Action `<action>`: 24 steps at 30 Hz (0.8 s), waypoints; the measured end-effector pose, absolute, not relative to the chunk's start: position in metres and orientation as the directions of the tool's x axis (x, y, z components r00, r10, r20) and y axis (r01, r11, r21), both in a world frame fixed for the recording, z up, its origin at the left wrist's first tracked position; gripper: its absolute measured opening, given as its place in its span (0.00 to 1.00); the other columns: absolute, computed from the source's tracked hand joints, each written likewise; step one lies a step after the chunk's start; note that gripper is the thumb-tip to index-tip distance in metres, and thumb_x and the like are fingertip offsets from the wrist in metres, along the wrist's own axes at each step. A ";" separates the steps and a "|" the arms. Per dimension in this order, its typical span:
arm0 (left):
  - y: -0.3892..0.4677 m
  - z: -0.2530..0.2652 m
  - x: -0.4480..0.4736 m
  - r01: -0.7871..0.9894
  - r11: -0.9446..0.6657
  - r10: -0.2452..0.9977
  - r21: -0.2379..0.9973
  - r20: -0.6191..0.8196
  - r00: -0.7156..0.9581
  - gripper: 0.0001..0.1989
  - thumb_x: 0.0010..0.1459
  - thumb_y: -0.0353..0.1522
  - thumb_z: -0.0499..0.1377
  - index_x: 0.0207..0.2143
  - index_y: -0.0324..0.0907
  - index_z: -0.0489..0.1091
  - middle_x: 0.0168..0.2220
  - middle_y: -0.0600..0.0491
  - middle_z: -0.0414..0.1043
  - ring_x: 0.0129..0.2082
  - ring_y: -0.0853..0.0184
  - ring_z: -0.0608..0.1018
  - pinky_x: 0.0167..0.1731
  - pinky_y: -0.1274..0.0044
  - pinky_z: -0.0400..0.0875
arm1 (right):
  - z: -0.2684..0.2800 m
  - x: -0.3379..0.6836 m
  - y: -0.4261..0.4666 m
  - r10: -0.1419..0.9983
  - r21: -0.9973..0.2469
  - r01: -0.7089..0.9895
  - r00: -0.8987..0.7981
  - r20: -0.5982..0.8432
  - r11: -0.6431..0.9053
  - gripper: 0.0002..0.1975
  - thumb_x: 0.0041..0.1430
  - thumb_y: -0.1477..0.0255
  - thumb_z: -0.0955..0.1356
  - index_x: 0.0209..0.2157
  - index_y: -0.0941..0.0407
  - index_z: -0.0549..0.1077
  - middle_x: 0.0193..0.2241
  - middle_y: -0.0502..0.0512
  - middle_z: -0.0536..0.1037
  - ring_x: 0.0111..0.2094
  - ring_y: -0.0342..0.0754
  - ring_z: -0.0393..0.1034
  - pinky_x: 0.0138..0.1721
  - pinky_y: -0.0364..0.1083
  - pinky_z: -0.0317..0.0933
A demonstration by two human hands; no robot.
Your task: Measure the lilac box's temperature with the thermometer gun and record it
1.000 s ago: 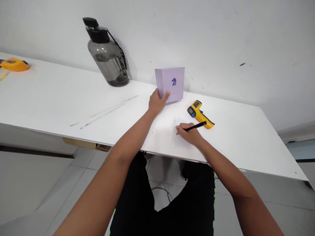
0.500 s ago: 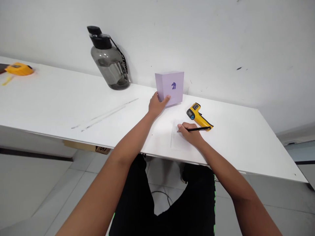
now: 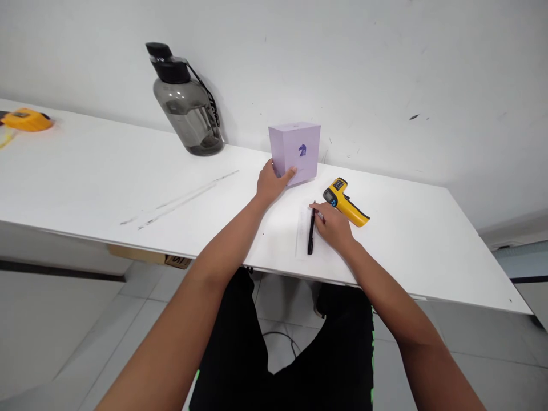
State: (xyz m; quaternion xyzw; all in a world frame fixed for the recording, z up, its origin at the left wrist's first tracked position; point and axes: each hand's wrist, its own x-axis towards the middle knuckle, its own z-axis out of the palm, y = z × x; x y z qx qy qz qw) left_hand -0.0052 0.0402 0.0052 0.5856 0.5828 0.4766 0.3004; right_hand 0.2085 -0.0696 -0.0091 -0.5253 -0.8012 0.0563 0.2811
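Note:
With its thumb on the front and its fingers along the left side, my left hand (image 3: 272, 184) grips a lilac box (image 3: 302, 153) that bears a dark horse-head mark. The box stands upright close to the wall. My right hand (image 3: 334, 225) is closed, fingertips pinching a black pen (image 3: 311, 234) near its upper end. The pen points toward the box, low over or on a white sheet of paper (image 3: 302, 240) with faint writing. Just beyond the right hand lies a yellow-and-black infrared thermometer (image 3: 346, 202), its small screen facing up.
A large grey water bottle (image 3: 188, 108) with a black lid stands against the wall, left of the box. At the far left is an orange tape measure (image 3: 28, 120). Dark scuff streaks mark the white table (image 3: 107, 177). Its front edge runs just above my knees.
The pen has swung from pointing across my right hand to lying lengthwise over the paper, its rear end now toward me. My right hand has shifted slightly away from me. The left grip stays put.

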 end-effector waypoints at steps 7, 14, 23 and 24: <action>0.040 0.005 -0.005 0.396 -0.136 0.970 0.908 0.204 -0.133 0.40 0.52 0.60 0.63 0.59 0.46 0.67 0.61 0.41 0.73 0.59 0.49 0.76 0.55 0.63 0.72 | 0.004 0.208 -0.070 0.940 -0.335 0.890 -0.231 0.251 0.309 0.21 0.66 0.73 0.62 0.57 0.56 0.75 0.36 0.60 0.82 0.37 0.55 0.74 0.39 0.50 0.64; 0.037 0.009 -0.006 0.388 -0.095 0.981 0.917 0.152 -0.118 0.43 0.53 0.59 0.62 0.63 0.43 0.63 0.64 0.41 0.69 0.62 0.51 0.73 0.56 0.65 0.71 | 0.016 0.238 -0.057 0.924 -0.191 0.981 0.094 0.372 -0.023 0.29 0.63 0.58 0.66 0.63 0.55 0.67 0.59 0.69 0.71 0.60 0.68 0.62 0.59 0.65 0.57; 0.042 0.006 -0.007 0.357 -0.090 0.982 0.930 0.142 -0.121 0.43 0.52 0.58 0.65 0.62 0.44 0.63 0.64 0.41 0.69 0.62 0.50 0.73 0.57 0.63 0.70 | 0.017 0.245 -0.053 0.978 -0.201 0.965 0.190 0.082 -0.170 0.37 0.61 0.47 0.64 0.62 0.59 0.66 0.60 0.70 0.71 0.61 0.66 0.63 0.61 0.65 0.53; 0.042 0.006 -0.008 0.354 -0.091 0.983 0.931 0.141 -0.117 0.44 0.51 0.58 0.66 0.62 0.44 0.62 0.64 0.41 0.69 0.62 0.50 0.73 0.58 0.63 0.70 | 0.019 0.244 -0.053 0.976 -0.207 0.962 0.200 0.084 -0.179 0.36 0.61 0.48 0.65 0.61 0.59 0.67 0.57 0.69 0.73 0.58 0.65 0.66 0.58 0.62 0.57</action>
